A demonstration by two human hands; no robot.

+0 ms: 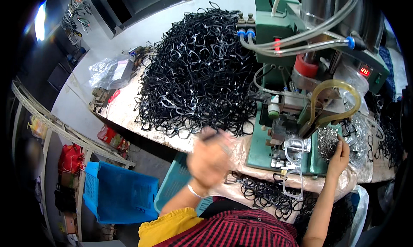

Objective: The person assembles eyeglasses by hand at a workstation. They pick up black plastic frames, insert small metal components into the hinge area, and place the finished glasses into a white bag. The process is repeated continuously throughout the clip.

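Only 1 view here, the head camera looking down at a cluttered workbench (129, 109). The person's left hand (209, 159) is blurred mid-frame at the front edge of the bench, fingers curled around what looks like a dark glasses frame (216, 137), though the blur makes the exact grip hard to read. Right behind that hand sits a huge heap of black glasses frames (198, 70), covering most of the bench's middle. The right hand (340, 154) is over on the far side, fingertips pinched narrow at a pile of small shiny metal parts (328, 139); can't tell if it actually has 1 between the fingers. Between the 2 hands stands a green machine (279, 32) with clear hoses (301, 40) looping off it, and a clear glasses frame (296, 146) lies on the machine's base, with another clear frame (294, 183) hanging just below at the bench edge. More black frames (262, 191) lie in front of the person. Down left on the floor are 2 blue plastic crates (118, 195).
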